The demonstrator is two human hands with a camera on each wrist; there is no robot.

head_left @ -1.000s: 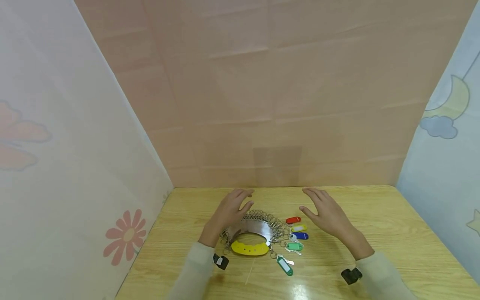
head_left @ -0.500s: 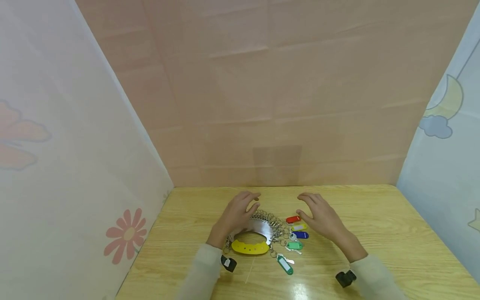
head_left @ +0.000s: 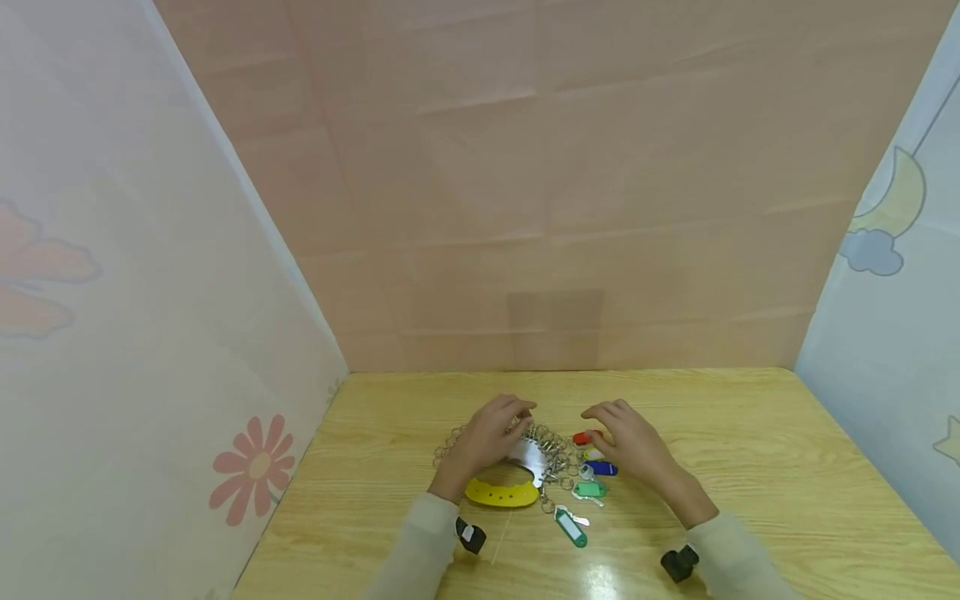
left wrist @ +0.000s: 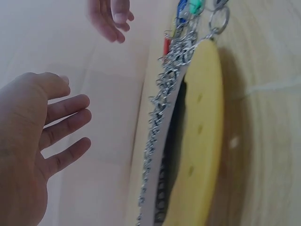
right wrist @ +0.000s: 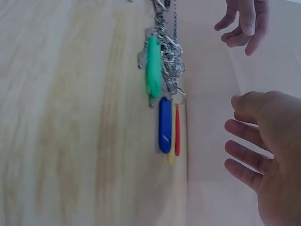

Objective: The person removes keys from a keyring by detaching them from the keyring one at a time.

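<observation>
A large metal key ring holder with a yellow handle (head_left: 501, 494) lies on the table, its curved plate (head_left: 531, 460) fringed with small rings and clips. My left hand (head_left: 491, 437) hovers over its left side, hiding part of it; the left wrist view shows that hand (left wrist: 28, 132) with fingers apart, touching nothing. Key tags fan out at the right: red (head_left: 585, 437), yellow, blue (head_left: 602, 468), light green (head_left: 590, 490) and dark green (head_left: 572, 528), some with keys. My right hand (head_left: 633, 446), loosely bent and holding nothing, overlaps the yellow tag in the head view.
The wooden table (head_left: 787, 500) meets a tan cloth backdrop (head_left: 555, 208) at its far edge. Patterned pale panels stand at the left (head_left: 187, 333) and right (head_left: 885, 350). Small black cameras sit on both wrists.
Both hands have moved inward toward each other and a little nearer the table's front. The left now covers more of the plate, the right part of the tags. The key ring holder stays put.
</observation>
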